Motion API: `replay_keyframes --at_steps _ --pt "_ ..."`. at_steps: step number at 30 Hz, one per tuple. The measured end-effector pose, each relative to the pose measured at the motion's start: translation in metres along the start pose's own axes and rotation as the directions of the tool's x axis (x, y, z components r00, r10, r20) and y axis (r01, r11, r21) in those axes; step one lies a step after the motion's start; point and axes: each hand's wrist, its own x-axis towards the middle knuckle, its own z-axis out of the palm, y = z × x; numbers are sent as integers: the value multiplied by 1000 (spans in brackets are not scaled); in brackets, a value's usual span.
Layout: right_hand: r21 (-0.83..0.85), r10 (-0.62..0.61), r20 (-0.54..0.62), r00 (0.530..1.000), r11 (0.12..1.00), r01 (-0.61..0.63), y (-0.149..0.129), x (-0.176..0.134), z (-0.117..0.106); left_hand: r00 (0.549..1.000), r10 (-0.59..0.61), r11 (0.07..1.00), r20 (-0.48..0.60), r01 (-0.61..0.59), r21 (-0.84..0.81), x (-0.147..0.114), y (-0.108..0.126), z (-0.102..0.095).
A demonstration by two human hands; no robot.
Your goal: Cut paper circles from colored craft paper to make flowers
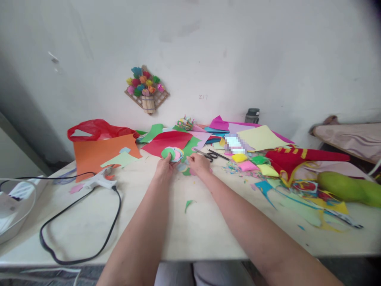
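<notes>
My left hand is closed around a fanned bunch of cut paper circles, with a green one nearest the thumb and pink, white and yellow edges behind it. Just to the right, my right hand is curled with its fingertips pinched together; whatever they may hold is too small to make out. Between and below the hands, more paper discs lie on the white table. A pair of black-handled scissors rests right beyond my right hand. Red paper lies behind the circles.
At left are a white glue gun with a looping black cord and a power strip. Orange paper and a red plastic bag lie behind. Colourful scraps, a red cloth piece and a green object cover the right.
</notes>
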Motion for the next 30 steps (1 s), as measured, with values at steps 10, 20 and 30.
replay_keyframes --at_steps 10,20,30 --pt "301 44 -60 997 953 -24 -3 1 -4 994 25 994 102 -36 103 -3 -2 0" --pt "371 98 -19 995 925 -84 1 3 -5 982 -17 992 190 -8 129 -5 -4 0" --pt "399 116 -51 992 913 -86 4 8 -5 956 -74 983 285 22 183 -6 -3 0"
